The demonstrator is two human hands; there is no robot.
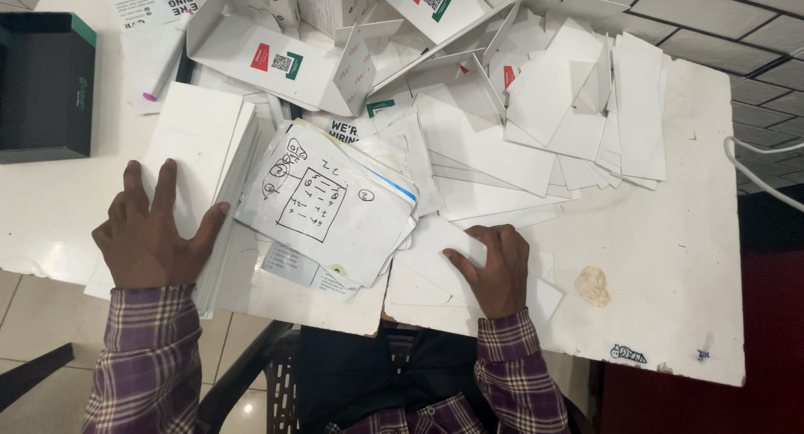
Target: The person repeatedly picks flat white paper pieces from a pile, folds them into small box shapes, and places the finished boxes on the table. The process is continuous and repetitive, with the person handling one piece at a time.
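My left hand lies flat, fingers spread, on a thick stack of white cards at the table's near left. My right hand presses down on a flat white card near the front edge, fingers partly curled on it. Between the hands sits a paper with a hand-drawn grid and circles on top of a loose pile. Neither hand grips anything. Both wrists show purple checked sleeves.
A white table carries a wide heap of white cards and folded box blanks with red and green marks. A black box stands far left, a pink-tipped marker beside it. A white cable hangs right. A brown stain marks the table.
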